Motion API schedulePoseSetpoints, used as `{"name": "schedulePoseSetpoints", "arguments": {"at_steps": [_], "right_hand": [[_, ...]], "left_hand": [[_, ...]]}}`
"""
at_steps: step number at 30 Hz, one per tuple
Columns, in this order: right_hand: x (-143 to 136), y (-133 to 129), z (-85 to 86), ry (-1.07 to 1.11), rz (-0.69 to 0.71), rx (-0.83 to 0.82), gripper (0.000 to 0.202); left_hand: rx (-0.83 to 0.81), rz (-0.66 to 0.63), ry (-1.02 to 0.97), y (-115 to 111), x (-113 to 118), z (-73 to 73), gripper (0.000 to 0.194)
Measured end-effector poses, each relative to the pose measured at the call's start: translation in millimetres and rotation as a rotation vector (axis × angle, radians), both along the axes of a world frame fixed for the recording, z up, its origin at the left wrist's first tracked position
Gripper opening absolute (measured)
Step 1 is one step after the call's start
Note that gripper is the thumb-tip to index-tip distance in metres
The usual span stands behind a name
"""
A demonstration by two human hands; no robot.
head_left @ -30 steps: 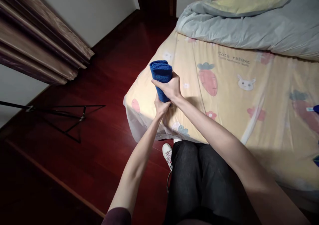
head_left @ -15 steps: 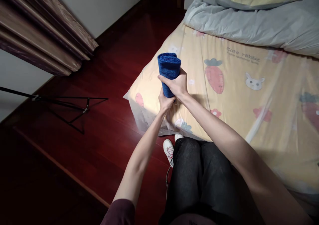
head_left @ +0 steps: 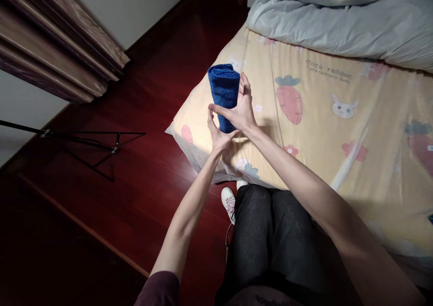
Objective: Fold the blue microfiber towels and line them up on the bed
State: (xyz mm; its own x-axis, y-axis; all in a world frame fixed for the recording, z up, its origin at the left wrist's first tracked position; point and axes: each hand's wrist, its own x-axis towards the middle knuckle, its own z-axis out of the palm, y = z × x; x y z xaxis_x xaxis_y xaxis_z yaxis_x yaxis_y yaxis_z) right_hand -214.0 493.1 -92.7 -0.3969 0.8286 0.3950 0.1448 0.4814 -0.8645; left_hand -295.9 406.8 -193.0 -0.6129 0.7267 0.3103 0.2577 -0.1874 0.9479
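Observation:
A rolled blue towel is held upright above the near left corner of the bed, its coiled end facing up. My right hand grips its right side, with the thumb across the front and the fingers partly raised beside it. Around the lower end of the roll is my left hand, thumb and fingers on either side of the base. Parts of the fingers behind the towel are hidden.
The bed has a yellow patterned sheet and a bunched grey quilt at the back. Black tripod legs stand on the dark red floor at left, below a curtain.
The towel roll has shifted slightly left and up. The fingers of my right hand have loosened and lifted, and my left hand's fingers now show more at the roll's left side.

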Motion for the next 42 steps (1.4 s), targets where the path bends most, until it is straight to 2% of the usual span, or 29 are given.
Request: {"name": "schedulePoseSetpoints", "arguments": {"at_steps": [2,4,8,11,13,15,18,20,22,25,27,29,32,35,37,39,40,42], "right_hand": [[10.6,5.2,-5.4,-0.033,-0.022,0.055,0.123],[20.8,7.5,-8.0,-0.038,0.000,0.085,0.126],[31.3,2.7,-4.2,0.012,0.049,0.046,0.130],[30.9,-5.0,5.0,0.047,0.072,-0.008,0.132],[32.8,-12.1,13.9,0.064,0.078,-0.038,0.133],[42.9,-22.2,23.2,0.082,0.079,-0.077,0.135],[81.9,-41.6,28.1,0.089,0.071,-0.146,0.135],[125.4,-53.3,20.5,0.075,0.068,-0.202,0.132],[183.1,-62.1,7.9,0.061,0.034,-0.267,0.128],[289.6,-68.9,-4.6,0.048,-0.136,-0.364,0.117],[366.1,-66.6,-2.3,0.035,-0.322,-0.403,0.107],[441.6,-58.4,8.7,0.030,-0.554,-0.386,0.096],[546.8,-44.4,37.1,-0.066,-0.839,-0.248,0.071],[635.8,-41.0,69.9,-0.318,-1.107,-0.071,0.050],[682.3,-44.4,87.7,-0.537,-1.299,-0.016,0.051],[717.3,-48.7,99.9,-0.726,-1.416,-0.035,0.056],[730.8,-50.2,104.0,-0.796,-1.434,-0.072,0.055],[750.7,-51.3,109.9,-0.886,-1.414,-0.182,0.039]], "left_hand": [[0.013,0.065,0.057,-9.9,-2.0,0.2,0.138],[-0.004,0.095,0.082,-20.1,-1.4,2.3,0.141],[-0.029,0.105,0.092,-33.9,5.3,12.1,0.137],[-0.011,0.101,0.099,-39.1,11.9,25.7,0.129],[-0.012,0.084,0.094,-47.1,21.0,36.9,0.120],[-0.045,0.035,0.077,-65.3,40.1,45.3,0.102],[-0.195,-0.170,0.079,-118.0,90.3,41.9,0.063],[-0.333,-0.366,0.143,-166.8,131.0,28.3,0.051],[-0.422,-0.512,0.263,-217.9,168.2,13.0,0.044],[-0.551,-0.499,0.480,-278.3,205.6,2.0,0.049],[-0.621,-0.462,0.566,-299.2,217.5,3.6,0.055],[-0.676,-0.435,0.622,-305.9,222.6,7.8,0.060],[-0.740,-0.422,0.670,-302.8,226.5,11.8,0.065],[-0.792,-0.410,0.701,-297.8,233.9,13.3,0.068],[-0.814,-0.400,0.723,-295.8,240.4,15.5,0.070],[-0.840,-0.386,0.738,-294.3,246.0,19.1,0.070],[-0.856,-0.379,0.741,-293.6,247.9,21.2,0.070],[-0.886,-0.368,0.741,-292.1,249.7,24.7,0.071]]}}
